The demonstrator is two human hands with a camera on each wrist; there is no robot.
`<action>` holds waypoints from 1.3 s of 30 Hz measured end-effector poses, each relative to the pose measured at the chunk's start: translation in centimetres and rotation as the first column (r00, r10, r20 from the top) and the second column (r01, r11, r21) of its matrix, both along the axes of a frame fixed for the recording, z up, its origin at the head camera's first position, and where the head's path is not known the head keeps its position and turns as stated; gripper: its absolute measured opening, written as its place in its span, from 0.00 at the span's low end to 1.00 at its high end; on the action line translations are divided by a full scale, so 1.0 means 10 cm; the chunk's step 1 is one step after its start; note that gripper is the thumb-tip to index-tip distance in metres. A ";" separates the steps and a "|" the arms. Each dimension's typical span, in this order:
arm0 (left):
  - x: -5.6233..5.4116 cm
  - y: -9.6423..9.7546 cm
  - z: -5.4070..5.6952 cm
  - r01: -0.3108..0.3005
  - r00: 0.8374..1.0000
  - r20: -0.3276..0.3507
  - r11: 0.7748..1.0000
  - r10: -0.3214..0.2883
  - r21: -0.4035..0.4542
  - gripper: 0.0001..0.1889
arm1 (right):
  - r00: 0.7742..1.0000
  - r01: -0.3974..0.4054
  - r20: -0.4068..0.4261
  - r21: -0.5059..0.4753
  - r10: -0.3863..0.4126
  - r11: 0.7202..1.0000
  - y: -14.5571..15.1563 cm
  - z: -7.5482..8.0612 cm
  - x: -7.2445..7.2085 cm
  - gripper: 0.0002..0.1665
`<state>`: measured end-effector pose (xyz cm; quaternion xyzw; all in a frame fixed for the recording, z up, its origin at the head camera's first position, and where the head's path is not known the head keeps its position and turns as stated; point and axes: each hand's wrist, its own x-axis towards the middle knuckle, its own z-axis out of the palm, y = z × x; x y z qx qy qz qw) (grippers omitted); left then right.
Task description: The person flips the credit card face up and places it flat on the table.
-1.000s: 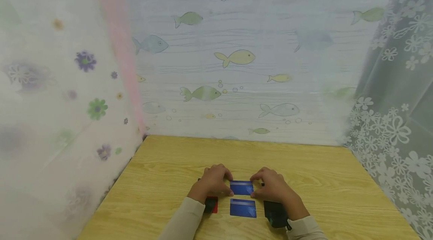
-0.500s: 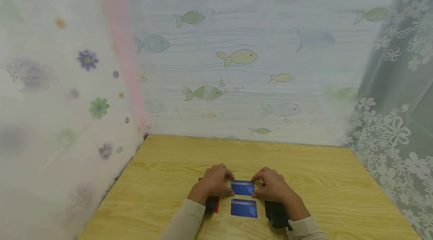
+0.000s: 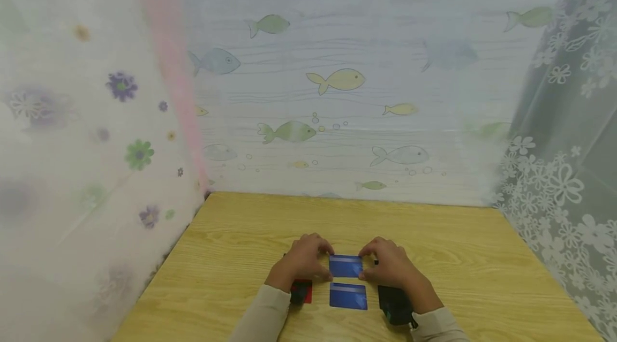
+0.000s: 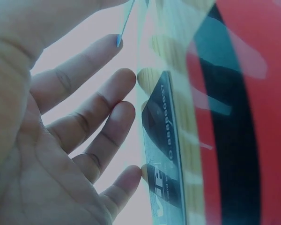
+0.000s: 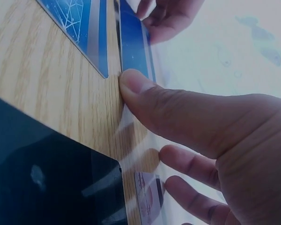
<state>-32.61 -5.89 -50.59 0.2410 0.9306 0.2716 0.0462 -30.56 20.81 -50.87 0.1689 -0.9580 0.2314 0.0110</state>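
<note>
In the head view, a blue card (image 3: 346, 266) with a pale stripe lies between my two hands. My left hand (image 3: 302, 259) holds its left edge, with thumb and forefinger at the corners. My right hand (image 3: 389, 263) does the same at the right edge. The right thumb (image 5: 136, 84) presses close against the card's side in the right wrist view. A second blue card (image 3: 348, 297) lies just nearer to me. Under my left palm are a dark card with VIP lettering (image 4: 161, 154) and a red card with a black stripe (image 4: 234, 140).
A black card (image 5: 61, 168) and a pinkish card (image 5: 149, 199) lie under the right hand. Dark wrist cameras (image 3: 397, 312) hang below both wrists. Curtains printed with fish (image 3: 337, 80) and flowers stand around the wooden table (image 3: 241, 224).
</note>
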 end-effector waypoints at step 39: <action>-0.06 -0.03 0.10 0.098 0.995 -0.029 0.968 -0.093 0.231 0.22 | 0.990 -0.112 -0.097 -0.128 0.100 0.985 -0.26 0.01 0.03 0.44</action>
